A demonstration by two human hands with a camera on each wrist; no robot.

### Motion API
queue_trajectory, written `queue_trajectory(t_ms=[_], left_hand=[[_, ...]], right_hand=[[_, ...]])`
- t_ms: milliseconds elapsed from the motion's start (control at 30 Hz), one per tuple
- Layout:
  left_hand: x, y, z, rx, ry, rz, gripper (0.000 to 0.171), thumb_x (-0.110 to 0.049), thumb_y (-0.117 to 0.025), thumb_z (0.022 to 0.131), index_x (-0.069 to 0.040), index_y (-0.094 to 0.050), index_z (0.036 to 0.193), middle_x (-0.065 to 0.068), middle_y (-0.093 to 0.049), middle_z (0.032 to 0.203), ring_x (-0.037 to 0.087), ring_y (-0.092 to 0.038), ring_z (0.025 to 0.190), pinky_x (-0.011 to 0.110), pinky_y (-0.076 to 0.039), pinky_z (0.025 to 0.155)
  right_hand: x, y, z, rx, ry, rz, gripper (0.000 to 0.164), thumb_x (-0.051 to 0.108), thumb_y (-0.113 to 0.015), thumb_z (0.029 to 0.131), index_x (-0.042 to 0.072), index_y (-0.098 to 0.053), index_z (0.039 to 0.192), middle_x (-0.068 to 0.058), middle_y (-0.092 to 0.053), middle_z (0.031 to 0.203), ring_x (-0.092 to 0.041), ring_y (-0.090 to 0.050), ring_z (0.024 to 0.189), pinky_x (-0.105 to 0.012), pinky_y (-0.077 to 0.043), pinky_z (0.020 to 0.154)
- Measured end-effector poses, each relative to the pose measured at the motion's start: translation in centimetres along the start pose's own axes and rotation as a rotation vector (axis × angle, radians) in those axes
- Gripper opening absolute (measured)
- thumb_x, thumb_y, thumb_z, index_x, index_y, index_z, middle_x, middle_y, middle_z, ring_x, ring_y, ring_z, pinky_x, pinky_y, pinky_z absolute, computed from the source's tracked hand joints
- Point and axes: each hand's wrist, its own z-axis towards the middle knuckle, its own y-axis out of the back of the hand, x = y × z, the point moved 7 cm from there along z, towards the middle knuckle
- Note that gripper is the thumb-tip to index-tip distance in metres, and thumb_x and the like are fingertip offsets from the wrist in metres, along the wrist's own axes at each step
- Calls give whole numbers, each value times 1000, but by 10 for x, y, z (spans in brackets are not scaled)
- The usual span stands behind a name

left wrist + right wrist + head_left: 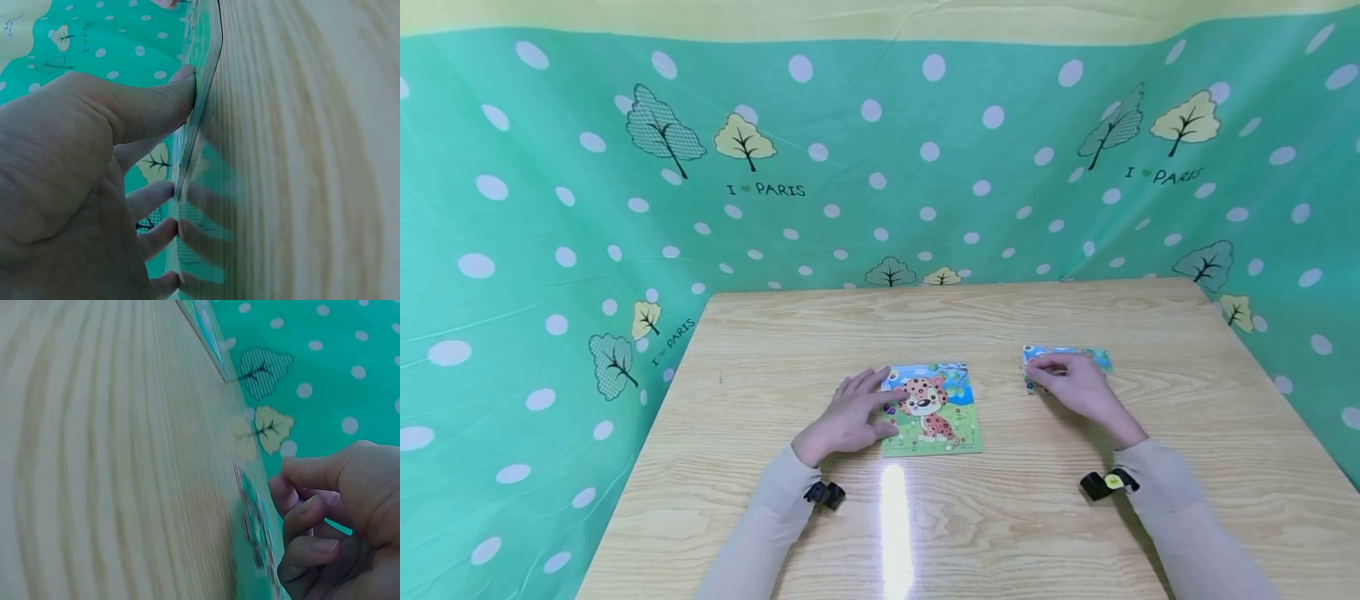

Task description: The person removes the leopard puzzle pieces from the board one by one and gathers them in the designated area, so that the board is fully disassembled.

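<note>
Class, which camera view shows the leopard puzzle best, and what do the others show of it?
The head view: the leopard puzzle is seen from above, its picture clear though partly covered. The left wrist view shows it nearly edge-on, cut off at the top; the right wrist view shows only a sliver at the top.

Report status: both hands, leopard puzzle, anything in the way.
Left hand touching leopard puzzle. Right hand at printed pieces, grip unclear. Puzzle flat on table. No obstruction visible between puzzle and pieces.

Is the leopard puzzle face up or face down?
Face up. The head view shows the leopard puzzle with its printed picture on top.
</note>
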Motion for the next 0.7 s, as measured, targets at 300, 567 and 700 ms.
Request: queue_trajectory(t_ms=[300,567,700], left_hand=[[0,0,-1,0,0,-5,58,-33,-72,97,-25,-55,152,13,-19,170,39,-10,156,64,-1,122],[0,0,-2,0,3,-7,58,-32,-72,97,-25,-55,152,12,-19,170,38,-10,156,64,-2,122],[0,1,-2,2,4,-12,58,-32,-72,97,-24,-55,152,12,-19,171,38,-9,156,63,-1,122]], right_hand=[[17,-30,8,48,53,-2,20,22,-71,100,6,-78,110,-7,-74,104,-25,-66,97,-41,-52,84],[40,-62,10,103,62,67,20,21,-72,99,7,-78,112,-6,-75,107,-22,-67,93,-42,-54,84],[57,-76,11,106,91,121,18,20,-74,97,8,-79,110,-1,-75,98,-18,-65,77,-33,-53,69]])
